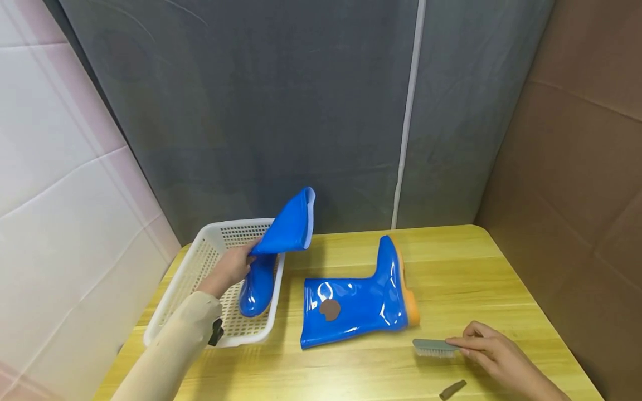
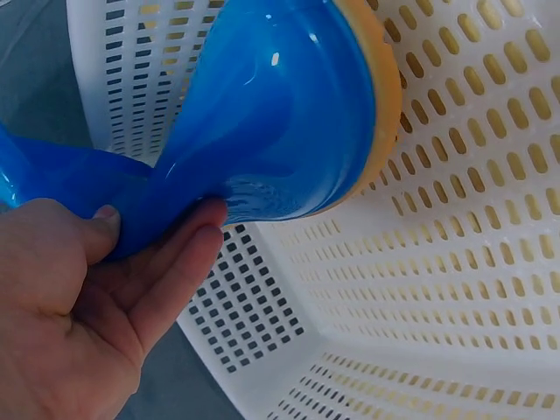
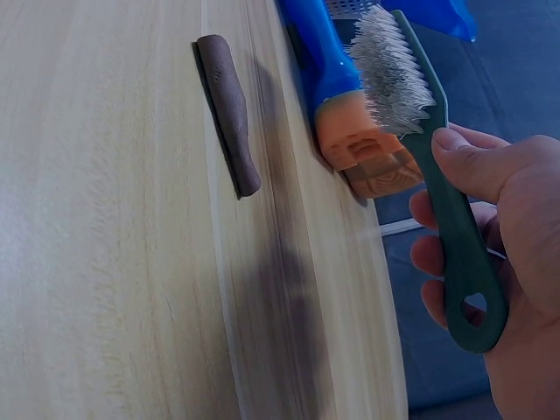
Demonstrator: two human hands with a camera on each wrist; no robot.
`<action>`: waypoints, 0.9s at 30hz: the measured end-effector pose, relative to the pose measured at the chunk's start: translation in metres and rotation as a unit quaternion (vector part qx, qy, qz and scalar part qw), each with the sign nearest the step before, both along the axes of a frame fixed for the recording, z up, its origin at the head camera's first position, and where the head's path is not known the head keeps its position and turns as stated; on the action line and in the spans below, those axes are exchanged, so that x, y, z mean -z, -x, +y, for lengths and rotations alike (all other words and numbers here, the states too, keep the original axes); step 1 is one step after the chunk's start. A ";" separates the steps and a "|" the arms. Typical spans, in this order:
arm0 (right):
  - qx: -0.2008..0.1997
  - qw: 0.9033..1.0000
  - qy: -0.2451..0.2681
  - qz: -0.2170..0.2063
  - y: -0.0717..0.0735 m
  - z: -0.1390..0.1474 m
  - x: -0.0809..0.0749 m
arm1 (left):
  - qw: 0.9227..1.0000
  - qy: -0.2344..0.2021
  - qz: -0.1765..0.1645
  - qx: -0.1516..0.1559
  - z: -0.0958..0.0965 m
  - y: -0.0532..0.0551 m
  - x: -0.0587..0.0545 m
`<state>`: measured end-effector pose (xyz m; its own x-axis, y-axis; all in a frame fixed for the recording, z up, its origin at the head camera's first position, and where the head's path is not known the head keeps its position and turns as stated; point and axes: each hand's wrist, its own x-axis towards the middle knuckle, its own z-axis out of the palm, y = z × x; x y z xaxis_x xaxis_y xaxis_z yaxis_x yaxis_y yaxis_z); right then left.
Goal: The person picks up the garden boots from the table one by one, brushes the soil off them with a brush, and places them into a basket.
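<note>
My left hand (image 1: 232, 271) grips a blue rain boot (image 1: 287, 225) by its shaft, thumb on one side and fingers on the other in the left wrist view. The boot's foot is inside the white plastic basket (image 1: 278, 284), and its shaft leans out past the right rim. A second blue rain boot (image 1: 358, 298) with an orange sole lies on its side on the table, a brown patch (image 1: 329, 309) on its shaft. At the right, my right hand (image 1: 494, 353) holds a green-handled scrub brush (image 3: 451, 201) over the table, its white bristles (image 1: 435, 352) facing down in the head view.
A rolled brown piece (image 3: 229, 114) lies on the wood-grain table (image 1: 501, 289) near its front edge, below the brush in the head view. A dark grey panel (image 1: 261, 111) stands behind the table, with a white sheet (image 1: 65, 145) at left and a brown one (image 1: 587, 139) at right.
</note>
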<state>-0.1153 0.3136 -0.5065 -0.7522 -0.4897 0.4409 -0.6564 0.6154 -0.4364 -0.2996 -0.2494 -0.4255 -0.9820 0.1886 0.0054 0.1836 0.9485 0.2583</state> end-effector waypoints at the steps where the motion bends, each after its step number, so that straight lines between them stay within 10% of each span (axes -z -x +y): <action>1: 0.004 1.000 -0.001 -0.001 0.000 0.000 0.000 | 1.000 -0.001 -0.007 -0.002 0.000 0.000 0.000; 27: 0.024 1.000 -0.013 -0.014 0.000 0.001 -0.004 | 0.991 -0.035 -0.126 -0.020 -0.001 -0.005 -0.008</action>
<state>-0.1157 0.3144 -0.5021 -0.7862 -0.4644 0.4077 -0.6146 0.6566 -0.4372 -0.2946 -0.2500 -0.4176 -0.9603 0.1576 -0.2300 0.0675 0.9318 0.3567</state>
